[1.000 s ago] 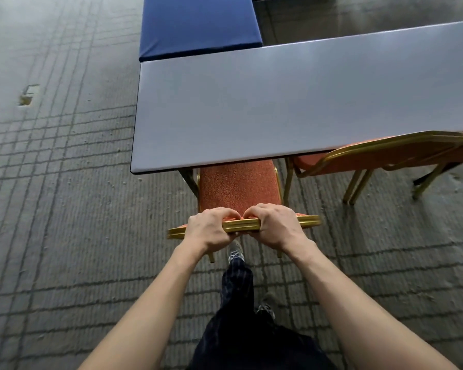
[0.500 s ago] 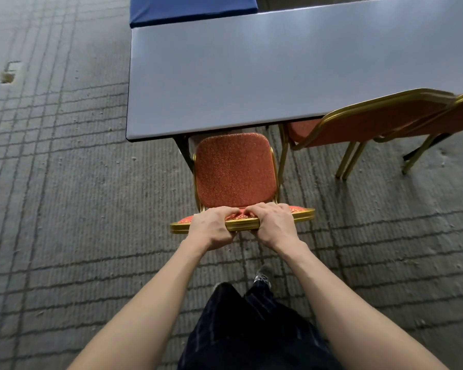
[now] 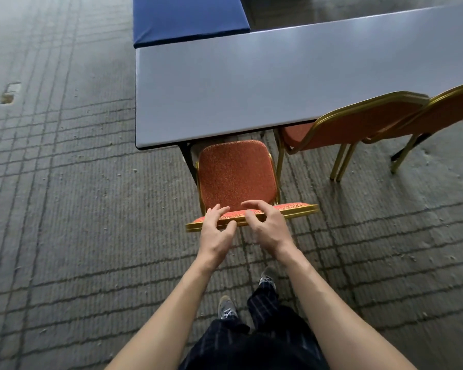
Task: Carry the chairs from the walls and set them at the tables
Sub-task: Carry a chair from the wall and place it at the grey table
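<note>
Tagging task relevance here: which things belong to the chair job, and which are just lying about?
Job: chair; left hand and right hand, open at its backrest; grey table; second chair and third chair, at the table.
Lying about: blue surface; floor mark.

Left hand (image 3: 215, 231) and right hand (image 3: 267, 225) hover side by side, fingers spread, over the gold top rail of the orange chair (image 3: 235, 174), gripping nothing. Its seat points to twelve o'clock, front edge right at the grey table (image 3: 251, 89). At two o'clock, two more chairs (image 3: 358, 129) stand at that table. A blue table (image 3: 187, 17) lies beyond at twelve.
</note>
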Motion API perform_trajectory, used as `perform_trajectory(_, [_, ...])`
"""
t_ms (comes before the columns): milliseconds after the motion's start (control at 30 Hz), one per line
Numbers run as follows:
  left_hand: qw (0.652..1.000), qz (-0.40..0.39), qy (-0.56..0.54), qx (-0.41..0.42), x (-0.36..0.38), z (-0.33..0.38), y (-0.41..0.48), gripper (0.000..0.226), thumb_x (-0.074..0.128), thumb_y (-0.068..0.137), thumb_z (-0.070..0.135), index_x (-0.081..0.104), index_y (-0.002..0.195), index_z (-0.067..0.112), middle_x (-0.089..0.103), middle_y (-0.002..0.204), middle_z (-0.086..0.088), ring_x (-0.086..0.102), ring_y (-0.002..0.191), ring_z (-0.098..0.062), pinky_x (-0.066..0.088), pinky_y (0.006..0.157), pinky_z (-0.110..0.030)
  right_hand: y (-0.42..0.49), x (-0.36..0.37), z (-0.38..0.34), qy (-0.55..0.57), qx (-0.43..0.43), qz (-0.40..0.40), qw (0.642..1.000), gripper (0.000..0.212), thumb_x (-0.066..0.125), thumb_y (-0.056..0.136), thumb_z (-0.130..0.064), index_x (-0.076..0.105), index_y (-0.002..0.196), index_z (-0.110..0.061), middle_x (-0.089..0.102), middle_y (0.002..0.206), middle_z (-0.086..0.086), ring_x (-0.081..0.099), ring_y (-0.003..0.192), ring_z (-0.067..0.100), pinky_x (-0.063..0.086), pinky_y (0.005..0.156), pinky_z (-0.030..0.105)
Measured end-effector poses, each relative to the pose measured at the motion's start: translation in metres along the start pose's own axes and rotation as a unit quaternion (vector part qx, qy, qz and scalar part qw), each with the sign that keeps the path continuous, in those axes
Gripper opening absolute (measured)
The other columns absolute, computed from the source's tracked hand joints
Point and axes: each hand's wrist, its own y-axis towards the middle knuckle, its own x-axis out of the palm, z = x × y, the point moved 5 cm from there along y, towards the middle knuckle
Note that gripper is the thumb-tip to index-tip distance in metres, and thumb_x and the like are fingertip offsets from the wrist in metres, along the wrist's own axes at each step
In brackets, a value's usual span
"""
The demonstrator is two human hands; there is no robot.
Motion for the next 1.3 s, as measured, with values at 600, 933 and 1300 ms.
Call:
perform_trajectory(600, [0.741,0.061,-0.579,-0.334,0.038,-0.001,0.009,0.018,0.064,0.097,0.024,0.062,0.108,0.009,0.060,0.119,-0.014,0.059,0.110,-0.028,0.042,0.111,-0.048,0.002,-0.009,0.064,0.471,0.390,0.196,0.766,0.033,0.078,0.086,-0.035,0.064,0.098,-0.007,0.060,0.081,0.007,0.059,0.075,0.018,0.061,0.078,0.040])
perform_trajectory(933, [0.748,0.106,-0.547,-0.362,0.063,-0.008,0.045,0.046,0.051,0.092,-0.004,0.046,0.137,-0.009,0.059,0.129,-0.032,0.058,0.120,-0.047,0.041,0.106,-0.066,0.052,-0.012,0.075,0.540,0.426,0.076,0.722,0.035,0.055,0.086,-0.004,0.052,0.120,0.006,0.064,0.114,0.028,0.062,0.104,0.044,0.053,0.074,0.062])
perform_trajectory(1300, [0.742,0.119,-0.557,-0.353,0.070,0.026,0.087,0.041,0.046,0.091,-0.005,0.047,0.131,-0.012,0.057,0.130,-0.035,0.056,0.121,-0.050,0.040,0.105,-0.068,0.111,-0.032,0.071,0.548,0.408,0.047,0.729,0.034,0.049,0.085,-0.004,0.052,0.118,0.005,0.061,0.118,0.029,0.060,0.110,0.044,0.050,0.084,0.064])
